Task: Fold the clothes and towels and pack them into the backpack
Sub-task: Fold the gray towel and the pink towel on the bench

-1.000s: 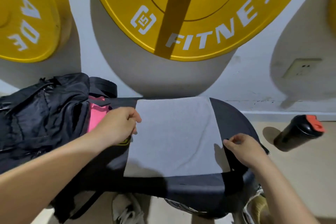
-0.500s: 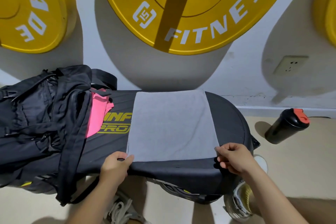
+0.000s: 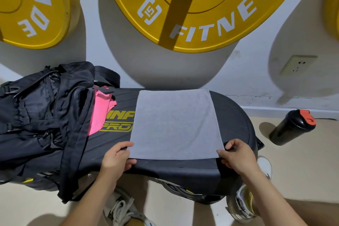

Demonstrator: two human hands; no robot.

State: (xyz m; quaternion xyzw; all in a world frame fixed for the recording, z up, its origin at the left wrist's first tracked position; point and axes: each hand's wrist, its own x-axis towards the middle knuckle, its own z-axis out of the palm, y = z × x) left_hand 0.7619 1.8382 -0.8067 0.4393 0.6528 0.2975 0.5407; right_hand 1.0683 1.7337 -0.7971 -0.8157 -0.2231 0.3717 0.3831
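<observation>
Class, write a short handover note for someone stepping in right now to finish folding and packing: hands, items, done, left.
Left hand: pinching the near left corner of the grey towel.
Right hand: pinching the near right corner.
Towel lies flat on the black bench.
Backpack sits open on the bench's left end, pink garment at its mouth.
Done: towel spread smooth.
Left: fold it, pack it.

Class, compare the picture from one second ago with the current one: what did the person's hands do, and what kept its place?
The left hand moved from the grey towel's far-left edge to its near-left corner and took hold of it. The right hand shifted slightly along to the near-right corner, its grip closed on the cloth. The towel stayed flat on the black bench; the backpack with the pink garment and the shaker bottle stayed put.
</observation>
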